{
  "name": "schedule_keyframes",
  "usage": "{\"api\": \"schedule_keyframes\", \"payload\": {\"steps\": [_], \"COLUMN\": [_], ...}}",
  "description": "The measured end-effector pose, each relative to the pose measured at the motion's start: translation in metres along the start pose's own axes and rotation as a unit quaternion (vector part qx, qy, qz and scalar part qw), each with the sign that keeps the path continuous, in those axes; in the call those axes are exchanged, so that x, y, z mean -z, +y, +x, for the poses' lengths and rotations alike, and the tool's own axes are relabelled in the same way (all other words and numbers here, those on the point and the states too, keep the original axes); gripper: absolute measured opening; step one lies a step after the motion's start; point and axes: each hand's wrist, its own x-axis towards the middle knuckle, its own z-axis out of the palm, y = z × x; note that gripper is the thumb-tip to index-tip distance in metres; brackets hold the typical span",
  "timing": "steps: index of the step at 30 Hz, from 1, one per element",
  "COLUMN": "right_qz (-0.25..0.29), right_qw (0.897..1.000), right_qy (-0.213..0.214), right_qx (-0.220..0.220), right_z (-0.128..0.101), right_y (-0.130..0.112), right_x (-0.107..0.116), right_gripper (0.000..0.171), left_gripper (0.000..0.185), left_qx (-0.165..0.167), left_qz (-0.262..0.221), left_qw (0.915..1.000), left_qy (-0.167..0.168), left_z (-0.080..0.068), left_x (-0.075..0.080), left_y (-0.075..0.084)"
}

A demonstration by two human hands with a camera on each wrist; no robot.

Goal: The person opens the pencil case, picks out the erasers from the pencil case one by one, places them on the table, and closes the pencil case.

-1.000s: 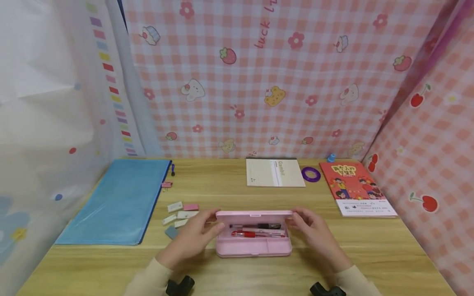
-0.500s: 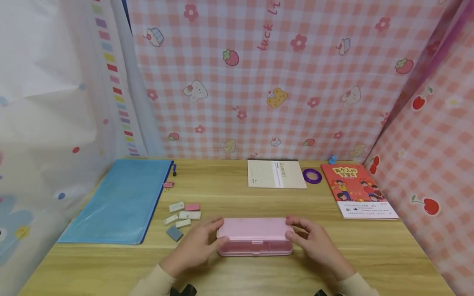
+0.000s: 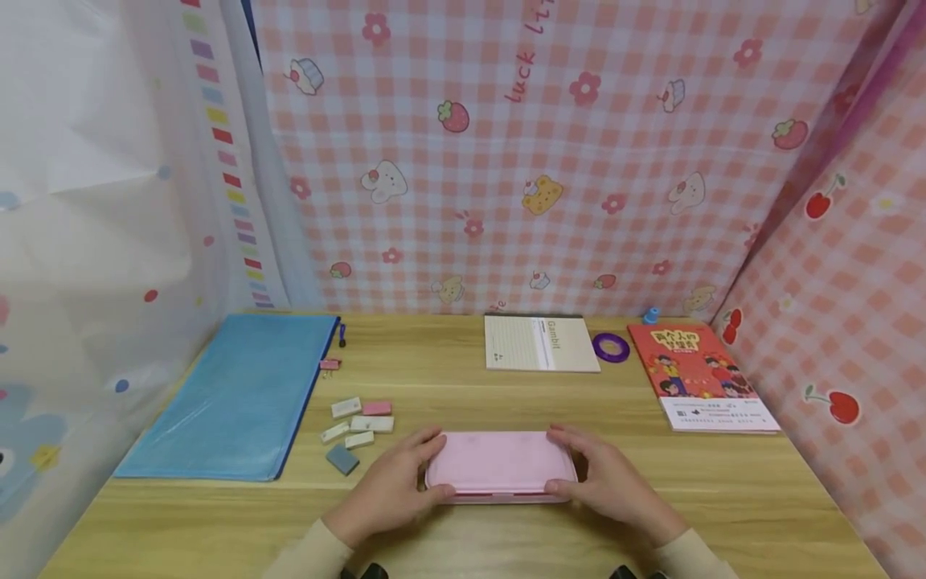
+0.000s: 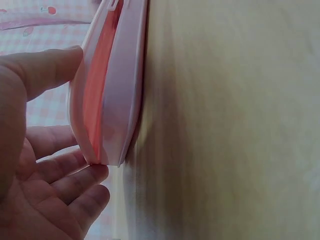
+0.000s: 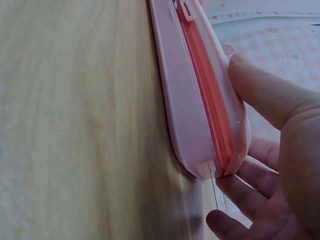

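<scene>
Now pink pencil case [image 3: 499, 465] flat, lid down, hands gripping ends.

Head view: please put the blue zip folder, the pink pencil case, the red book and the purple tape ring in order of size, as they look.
1. blue zip folder
2. red book and pink pencil case: look similar, and the case is nearer the camera, so unranked.
3. purple tape ring

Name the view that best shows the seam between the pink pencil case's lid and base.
The right wrist view: the pink pencil case shows its seam edge-on with a reddish gap. The left wrist view shows the same gap, closer and partly cropped. The head view shows only the lid's top.
</scene>
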Motion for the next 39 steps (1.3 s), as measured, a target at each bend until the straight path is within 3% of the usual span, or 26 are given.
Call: {"api": "schedule_keyframes", "payload": {"steps": [12,26,39], "right_qz": [-0.034,-0.031,-0.036], "right_qw": [0.999,0.999,0.999], "right_qy": [-0.015,-0.007,-0.006], "right_qx": [0.003,-0.006,-0.003], "right_z": [0.003,0.001,-0.008], "right_y": [-0.003,-0.002,-0.002], "right_x": [0.0,-0.004,-0.003], "right_gripper": [0.083,0.087,0.087], "left_gripper": [0.075,0.078,0.079], "left_qx": [0.004,0.011,0.001], "left_qz": [0.026,0.013,0.03], "left_qw": [0.9996,0.9998,0.9995], "left_qy": [0.003,0.001,0.008], "left_z": [0.006,0.005,0.006], "left_x": [0.0,0.001,-0.005], "left_y": [0.001,-0.003,0.002]}}
